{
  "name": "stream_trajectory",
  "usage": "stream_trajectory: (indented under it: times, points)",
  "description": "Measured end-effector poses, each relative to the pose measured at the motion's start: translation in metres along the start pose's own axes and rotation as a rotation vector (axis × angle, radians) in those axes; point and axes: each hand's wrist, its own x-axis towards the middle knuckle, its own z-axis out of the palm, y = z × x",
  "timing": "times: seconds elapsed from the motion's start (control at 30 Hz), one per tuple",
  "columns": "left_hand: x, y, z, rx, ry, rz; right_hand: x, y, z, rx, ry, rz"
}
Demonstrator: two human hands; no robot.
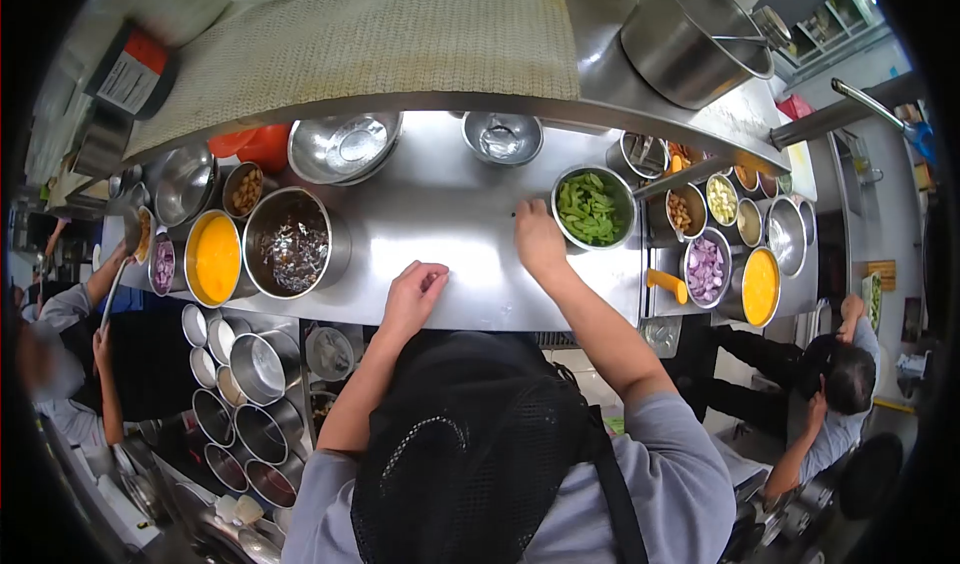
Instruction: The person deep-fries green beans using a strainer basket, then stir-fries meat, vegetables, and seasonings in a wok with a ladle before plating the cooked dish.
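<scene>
My left hand (414, 294) is just above the near part of the steel counter (450, 226), its fingers curled together. Whatever may be between those fingertips is too small to make out. Farther forward, my right hand (538, 236) is beside a steel pot of cut green vegetables (592, 207), to the pot's left. Its fingers are pressed together, and a tiny dark speck shows at their tips; I cannot tell whether it is held. A large steel pot with dark, glossy contents (290, 249) stands to the left of my left hand.
A raised shelf (400, 39) spans the counter's far side. Pots of yellow liquid (214, 259) and chopped purple onion (707, 268) stand at opposite ends. Steel bowls (345, 147) sit at the back. Other people work at far left (70, 354) and right (850, 384).
</scene>
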Motion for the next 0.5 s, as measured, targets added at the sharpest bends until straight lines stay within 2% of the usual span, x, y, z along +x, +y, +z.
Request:
stream_trajectory:
  times: [0.07,0.13,0.2,0.33,0.4,0.47,0.5]
  points:
    - [0.003,0.004,0.0,-0.023,-0.032,0.03,-0.002,0.0,0.016,-0.153,-0.087,0.087]
    - [-0.002,0.004,-0.004,-0.036,-0.031,0.03,0.0,0.004,0.025,-0.244,-0.058,0.095]
    - [-0.014,0.001,-0.009,-0.046,-0.028,0.028,0.001,0.006,0.022,-0.457,-0.056,-0.079]
    - [-0.041,-0.013,-0.019,-0.065,0.032,-0.032,0.01,0.009,0.016,-0.501,-0.114,-0.148]
    - [-0.054,-0.025,-0.021,-0.084,0.058,-0.089,0.013,0.012,0.02,-0.397,-0.141,-0.123]
    - [-0.061,-0.032,-0.022,-0.063,0.063,-0.087,0.006,0.007,0.016,-0.45,-0.105,-0.119]
    - [-0.061,-0.033,-0.021,-0.094,0.066,-0.098,0.002,0.005,0.011,-0.263,0.006,-0.004]
